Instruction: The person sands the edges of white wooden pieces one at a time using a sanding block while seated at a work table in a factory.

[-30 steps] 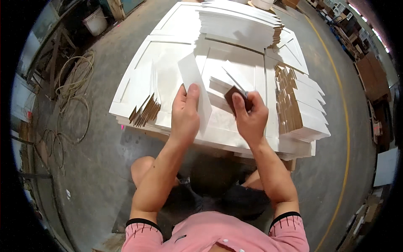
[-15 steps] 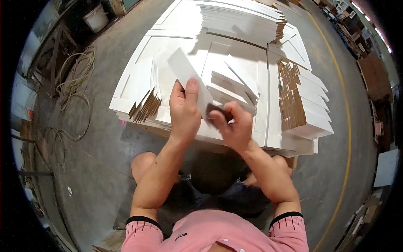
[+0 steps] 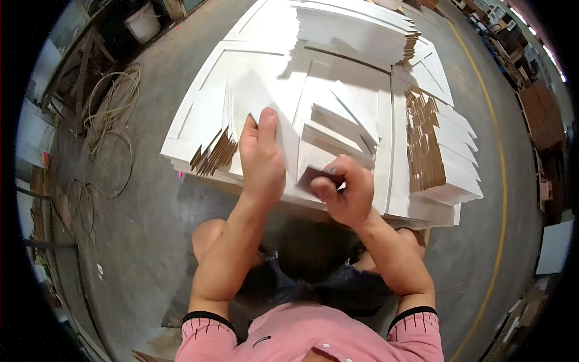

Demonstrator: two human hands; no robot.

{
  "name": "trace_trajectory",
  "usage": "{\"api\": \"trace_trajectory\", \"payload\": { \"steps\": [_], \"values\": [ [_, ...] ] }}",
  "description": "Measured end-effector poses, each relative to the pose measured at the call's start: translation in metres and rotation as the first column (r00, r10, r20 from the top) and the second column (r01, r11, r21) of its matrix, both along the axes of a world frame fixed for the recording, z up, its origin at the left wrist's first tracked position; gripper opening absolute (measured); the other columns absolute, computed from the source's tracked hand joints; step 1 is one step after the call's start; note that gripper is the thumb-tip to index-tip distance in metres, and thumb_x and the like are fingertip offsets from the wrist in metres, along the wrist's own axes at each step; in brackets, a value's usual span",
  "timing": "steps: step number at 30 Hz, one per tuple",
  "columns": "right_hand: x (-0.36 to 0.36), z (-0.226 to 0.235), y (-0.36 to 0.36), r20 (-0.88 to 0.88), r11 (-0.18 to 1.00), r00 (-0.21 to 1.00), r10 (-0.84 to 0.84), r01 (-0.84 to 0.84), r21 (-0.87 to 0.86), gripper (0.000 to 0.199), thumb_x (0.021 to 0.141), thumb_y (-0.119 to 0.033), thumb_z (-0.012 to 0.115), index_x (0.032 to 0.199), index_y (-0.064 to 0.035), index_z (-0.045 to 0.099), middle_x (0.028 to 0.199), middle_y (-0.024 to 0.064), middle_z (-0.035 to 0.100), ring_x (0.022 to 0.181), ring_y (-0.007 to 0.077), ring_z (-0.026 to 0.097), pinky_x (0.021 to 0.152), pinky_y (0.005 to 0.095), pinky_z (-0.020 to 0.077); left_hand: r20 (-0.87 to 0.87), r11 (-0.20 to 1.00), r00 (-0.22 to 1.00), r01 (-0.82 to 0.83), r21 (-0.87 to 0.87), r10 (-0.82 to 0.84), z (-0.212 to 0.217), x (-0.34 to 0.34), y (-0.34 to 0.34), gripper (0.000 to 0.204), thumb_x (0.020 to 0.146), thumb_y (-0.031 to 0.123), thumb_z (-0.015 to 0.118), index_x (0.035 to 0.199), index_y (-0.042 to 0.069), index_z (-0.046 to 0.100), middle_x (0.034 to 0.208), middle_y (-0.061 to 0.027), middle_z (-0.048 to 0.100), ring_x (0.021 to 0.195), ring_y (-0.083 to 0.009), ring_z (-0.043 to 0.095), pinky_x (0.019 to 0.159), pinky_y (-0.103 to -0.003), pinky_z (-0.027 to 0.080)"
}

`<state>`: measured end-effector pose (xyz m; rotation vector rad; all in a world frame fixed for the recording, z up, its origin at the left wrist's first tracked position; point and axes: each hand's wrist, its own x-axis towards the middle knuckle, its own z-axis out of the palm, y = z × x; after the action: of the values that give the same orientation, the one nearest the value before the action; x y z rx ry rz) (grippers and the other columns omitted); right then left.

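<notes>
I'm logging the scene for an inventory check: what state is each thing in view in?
Left hand: closed on the white panel
White panel: held at a slant
Right hand: closed on the brown pad
Brown pad: gripped near the panel's lower end, contact unclear
Left stack: fanned
Right stack: staggered, brown ends uneven
Pale hose: loosely coiled

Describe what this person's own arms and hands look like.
The ungloved left hand and ungloved right hand meet bare forearms. Above the elbows, short pink fabric sleeves end in narrow black trim, bordered by short dark stitch-like lines.
</notes>
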<state>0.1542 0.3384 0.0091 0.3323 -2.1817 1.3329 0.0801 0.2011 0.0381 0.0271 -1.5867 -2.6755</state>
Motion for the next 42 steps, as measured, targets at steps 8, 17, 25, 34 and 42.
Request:
{"api": "trace_trajectory", "payload": {
  "steps": [8, 17, 25, 34, 42],
  "values": [
    [-0.009, -0.006, 0.007, 0.077, 0.999, 0.997, 0.016, -0.013, -0.052, 0.024, 0.088, -0.020, 0.078, 0.083, -0.0033, 0.061, 0.066, 0.0084, 0.061, 0.058, 0.0174, 0.057, 0.054, 0.0310, 0.0471, -0.016, 0.999, 1.000, 0.026, 0.018, -0.026, 0.009, 0.005, -0.005, 0.031, 0.104, 0.031, 0.051, 0.117, 0.003, 0.055, 0.090, -0.0050, 0.061, 0.076, -0.0126, 0.060, 0.063, -0.027, 0.050],
    [-0.018, -0.005, 0.018, 0.434, 0.939, 0.890, -0.141, -0.018, 0.343, 0.028, 0.090, -0.032, 0.073, 0.090, -0.0046, 0.066, 0.076, 0.0140, 0.071, 0.065, 0.0304, 0.069, 0.063, 0.0380, 0.0532, -0.132, 0.967, 0.990, 0.019, -0.255, -0.054, 0.020, 0.006, -0.028, 0.042, 0.102, 0.028, 0.058, 0.132, -0.002, 0.052, 0.090, -0.0050, 0.064, 0.076, -0.0084, 0.058, 0.066, -0.024, 0.047],
    [-0.009, 0.008, 0.039, 0.435, 0.788, 0.848, -0.303, -0.034, 0.615, 0.032, 0.087, -0.039, 0.071, 0.097, -0.0087, 0.070, 0.085, 0.0124, 0.072, 0.082, 0.0312, 0.070, 0.074, 0.0426, 0.0530, -0.138, 0.516, 0.987, -0.160, -0.841, 0.082, 0.016, -0.066, -0.174, 0.043, 0.097, 0.018, 0.060, 0.134, -0.002, 0.058, 0.090, -0.0066, 0.067, 0.076, -0.0122, 0.059, 0.069, -0.028, 0.049],
    [-0.005, 0.006, 0.047, 0.394, 0.752, 0.861, -0.320, -0.022, 0.659, 0.034, 0.089, -0.040, 0.069, 0.104, -0.0092, 0.072, 0.093, 0.0107, 0.073, 0.087, 0.0299, 0.069, 0.079, 0.0424, 0.0518, 0.078, 0.455, 0.992, 0.026, -0.890, 0.095, -0.005, -0.075, -0.170, 0.049, 0.095, 0.025, 0.059, 0.129, -0.009, 0.059, 0.104, -0.0153, 0.071, 0.086, -0.0179, 0.064, 0.081, -0.032, 0.051],
    [-0.004, 0.028, 0.061, 0.643, 0.818, 0.718, -0.266, -0.185, 0.545, 0.034, 0.088, -0.043, 0.070, 0.101, -0.0119, 0.075, 0.091, 0.0121, 0.073, 0.086, 0.0334, 0.069, 0.078, 0.0418, 0.0534, -0.265, 0.029, 0.954, -0.271, -0.962, 0.140, 0.008, -0.075, -0.161, 0.048, 0.099, 0.035, 0.058, 0.136, 0.005, 0.058, 0.110, -0.0172, 0.058, 0.099, -0.0294, 0.058, 0.086, -0.041, 0.047]
  ]
}}
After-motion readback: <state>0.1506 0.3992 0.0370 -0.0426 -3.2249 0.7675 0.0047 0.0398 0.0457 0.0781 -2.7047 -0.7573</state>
